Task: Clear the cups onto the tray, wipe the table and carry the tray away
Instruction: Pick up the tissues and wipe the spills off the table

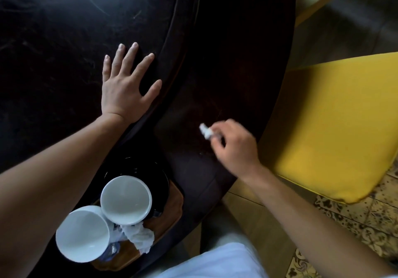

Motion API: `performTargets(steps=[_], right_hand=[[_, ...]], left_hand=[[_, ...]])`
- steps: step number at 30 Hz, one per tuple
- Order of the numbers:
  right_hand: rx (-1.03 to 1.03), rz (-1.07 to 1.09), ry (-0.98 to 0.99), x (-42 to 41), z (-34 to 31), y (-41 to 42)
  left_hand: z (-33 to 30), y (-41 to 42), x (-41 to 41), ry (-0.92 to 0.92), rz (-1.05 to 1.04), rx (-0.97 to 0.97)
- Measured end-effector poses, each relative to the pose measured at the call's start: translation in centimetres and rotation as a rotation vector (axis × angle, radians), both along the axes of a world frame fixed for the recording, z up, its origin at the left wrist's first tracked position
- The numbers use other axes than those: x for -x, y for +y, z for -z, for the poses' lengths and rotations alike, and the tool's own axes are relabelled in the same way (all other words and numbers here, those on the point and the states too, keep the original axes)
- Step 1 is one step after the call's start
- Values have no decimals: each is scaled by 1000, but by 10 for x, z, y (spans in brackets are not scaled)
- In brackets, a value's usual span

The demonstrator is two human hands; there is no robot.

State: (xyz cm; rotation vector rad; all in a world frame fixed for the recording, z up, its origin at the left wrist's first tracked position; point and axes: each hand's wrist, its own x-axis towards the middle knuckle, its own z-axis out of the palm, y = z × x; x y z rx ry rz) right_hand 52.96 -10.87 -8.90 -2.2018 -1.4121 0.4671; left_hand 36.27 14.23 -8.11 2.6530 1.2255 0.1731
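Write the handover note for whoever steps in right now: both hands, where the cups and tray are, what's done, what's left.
Left hand: open, flat on the dark table, fingers spread.
Right hand: pinching a small white wad of tissue above the table's rim band; blurred, so contact with the surface is unclear.
Two white cups sit on the wooden tray at the near edge, with a dark plate under one and a crumpled tissue beside them.
Done: cups in view are on the tray.
Left: finish wiping, put the wad on the tray, carry the tray away.
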Motion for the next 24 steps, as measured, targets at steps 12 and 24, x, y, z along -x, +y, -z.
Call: performTargets(steps=[12, 24], right_hand=[[94, -88, -209, -15, 9, 21], [150, -208, 0, 28, -12, -51]], left_hand=[[1, 1, -1, -3, -3, -2], [-4, 3, 4, 46, 31, 63]])
